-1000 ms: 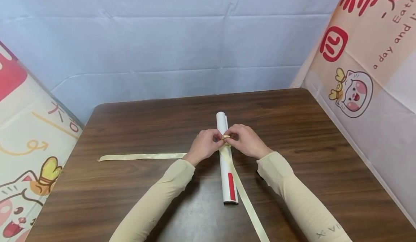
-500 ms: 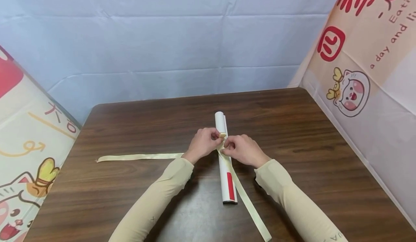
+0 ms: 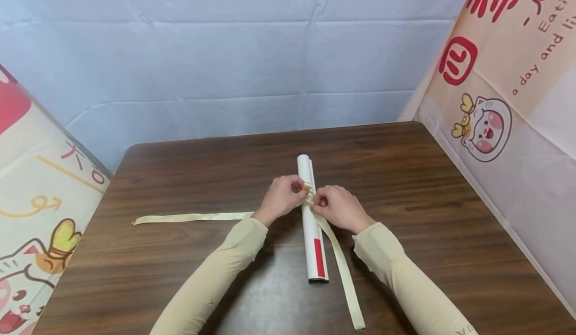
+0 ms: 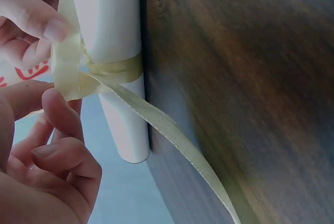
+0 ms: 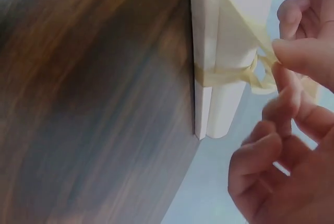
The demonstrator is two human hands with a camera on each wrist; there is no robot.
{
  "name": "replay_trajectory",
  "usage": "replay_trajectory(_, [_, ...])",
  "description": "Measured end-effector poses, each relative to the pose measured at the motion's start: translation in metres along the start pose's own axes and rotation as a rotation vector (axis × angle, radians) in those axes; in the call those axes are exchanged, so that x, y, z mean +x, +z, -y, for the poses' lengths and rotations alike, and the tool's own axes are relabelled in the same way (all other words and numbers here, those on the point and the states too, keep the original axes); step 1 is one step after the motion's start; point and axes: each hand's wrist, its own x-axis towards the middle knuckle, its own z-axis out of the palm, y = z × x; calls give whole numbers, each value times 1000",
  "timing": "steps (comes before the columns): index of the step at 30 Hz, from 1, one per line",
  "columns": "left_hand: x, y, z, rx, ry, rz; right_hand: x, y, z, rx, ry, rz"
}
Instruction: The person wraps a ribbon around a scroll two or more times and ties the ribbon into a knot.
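Observation:
A white rolled sheet [image 3: 305, 175] with a red patch lies on the wooden table, pointing away from me. A pale yellow ribbon [image 3: 344, 270] is wrapped round its middle, as the right wrist view also shows. My left hand [image 3: 282, 195] pinches a folded loop of the ribbon above the roll. Close by on the right, my right hand [image 3: 340, 207] pinches the ribbon between thumb and index finger. In the left wrist view, my left hand [image 4: 57, 156] and right hand [image 4: 31, 20] hold a strip stretched between them. The fingers partly hide the knot.
One ribbon tail [image 3: 193, 217] stretches left across the dark table [image 3: 202, 175]; the other hangs toward the near side. A pale blue cloth [image 3: 225, 65] stands behind the table. Printed cloths with cartoon cats flank both sides, including the right cloth [image 3: 531, 130].
My right hand has drawn slightly nearer and apart from the left, which keeps its hold on the loop. The near ribbon tail has swung left and bends more. The roll barely shifts.

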Motion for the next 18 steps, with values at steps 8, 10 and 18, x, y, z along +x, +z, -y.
replay_trajectory(8, [0, 0, -1, -15, -3, 1, -1, 4, 1, 19, 10, -117])
replay_trajectory(10, [-2, 0, -1, -19, -1, 1, 0, 7, 2, 45, 17, -140])
replay_trajectory(18, [-4, 0, -1, -50, 7, 0, 7, 14, 1, 111, 98, -157])
